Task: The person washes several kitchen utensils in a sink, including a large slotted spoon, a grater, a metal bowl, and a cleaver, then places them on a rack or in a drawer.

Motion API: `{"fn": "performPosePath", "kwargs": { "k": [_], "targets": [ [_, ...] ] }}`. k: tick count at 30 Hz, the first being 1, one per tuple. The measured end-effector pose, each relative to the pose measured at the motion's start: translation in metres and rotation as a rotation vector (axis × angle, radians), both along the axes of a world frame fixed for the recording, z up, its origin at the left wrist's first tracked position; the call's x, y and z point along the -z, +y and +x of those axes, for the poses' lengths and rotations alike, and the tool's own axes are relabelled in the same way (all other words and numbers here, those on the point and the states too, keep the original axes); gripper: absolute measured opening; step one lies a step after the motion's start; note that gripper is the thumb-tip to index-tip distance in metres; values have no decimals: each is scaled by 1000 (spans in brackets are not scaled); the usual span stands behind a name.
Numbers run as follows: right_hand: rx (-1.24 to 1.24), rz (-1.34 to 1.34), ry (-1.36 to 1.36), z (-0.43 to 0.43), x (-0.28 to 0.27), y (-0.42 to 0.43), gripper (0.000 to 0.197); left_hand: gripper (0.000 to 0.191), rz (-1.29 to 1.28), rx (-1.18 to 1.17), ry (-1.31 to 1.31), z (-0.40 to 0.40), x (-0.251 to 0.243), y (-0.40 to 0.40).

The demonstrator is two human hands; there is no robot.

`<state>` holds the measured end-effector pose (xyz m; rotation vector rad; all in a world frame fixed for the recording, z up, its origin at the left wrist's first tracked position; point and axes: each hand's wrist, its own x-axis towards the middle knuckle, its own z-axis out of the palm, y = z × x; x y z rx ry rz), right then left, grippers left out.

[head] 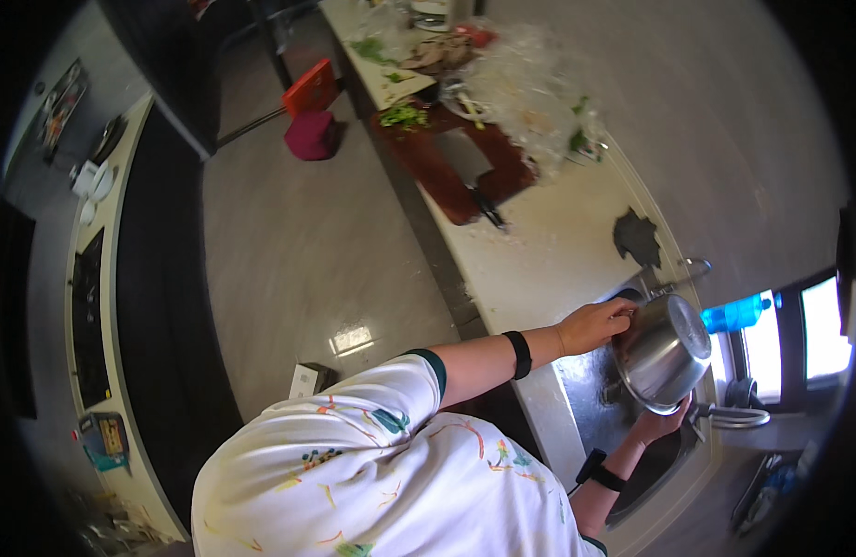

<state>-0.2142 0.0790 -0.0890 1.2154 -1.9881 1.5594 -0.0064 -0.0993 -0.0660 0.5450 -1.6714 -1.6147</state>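
Note:
A stainless steel pot point(658, 351) is tipped over the sink point(585, 390), its round base turned up and away from me. My left hand point(595, 327) holds it on the near left side, fingers curled at the pot. My right hand point(663, 421) grips it low, by the rim; some of those fingers are hidden behind the metal. The pot's inside is out of sight. Behind it a faucet point(696, 264) rises at the sink's back edge. A grey handle-like loop point(738, 416) sticks out to the right of my right hand.
On the counter point(532, 257), a brown cutting board point(428, 163) bears a cleaver point(466, 157) and chopped greens point(403, 116). Plastic bags point(518, 90) lie behind. A dark cloth point(637, 237) sits near the faucet, a blue bottle point(734, 313) by the window. A magenta stool point(312, 136) stands on the floor.

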Motion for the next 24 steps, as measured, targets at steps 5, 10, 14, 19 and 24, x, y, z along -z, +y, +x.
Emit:
{"fn": "performPosePath", "kwargs": {
  "k": [5,10,14,19,24],
  "targets": [
    [-46,79,395,98,-54,-81,28,20,-698,-548,151,118,-7,-41],
    [-339,378,84,217,-49,-168,21,19,-448,-827,-97,276,-19,-61],
    [-766,643,-198,338,-3,-236,20,18,-375,-1127,-394,402,1,-70],
    [-1190,955,-663,509,31,-283,25,41,87,-1363,-355,549,40,-32],
    [-1251,1302,-989,621,61,-329,16,49,317,-1782,-820,680,110,65]
  ]
}}
